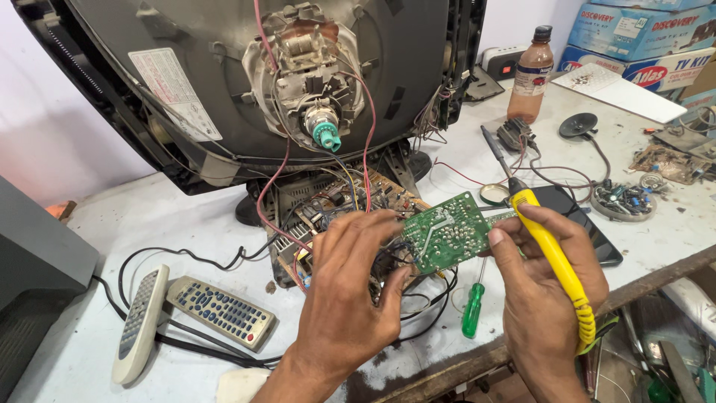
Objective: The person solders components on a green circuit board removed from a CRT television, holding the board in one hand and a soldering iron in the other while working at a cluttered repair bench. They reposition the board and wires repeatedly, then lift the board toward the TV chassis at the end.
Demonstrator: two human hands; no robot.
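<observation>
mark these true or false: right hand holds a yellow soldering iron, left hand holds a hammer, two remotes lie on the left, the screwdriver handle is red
1. The right hand holds a yellow soldering iron. True.
2. The left hand holds a hammer. False: it holds a green circuit board.
3. Two remotes lie on the table's left side. True.
4. The screwdriver has a red handle. False: it is green.

Soldering iron point(556, 261) tip hidden behind green circuit board point(447, 231). Board's lower-left corner covered by left hand point(350, 287) fingers. TV tube point(246, 82) top cut by frame edge. Grey box point(33, 276) cropped at left. Parts in small tray point(623, 201) too small to identify.
</observation>
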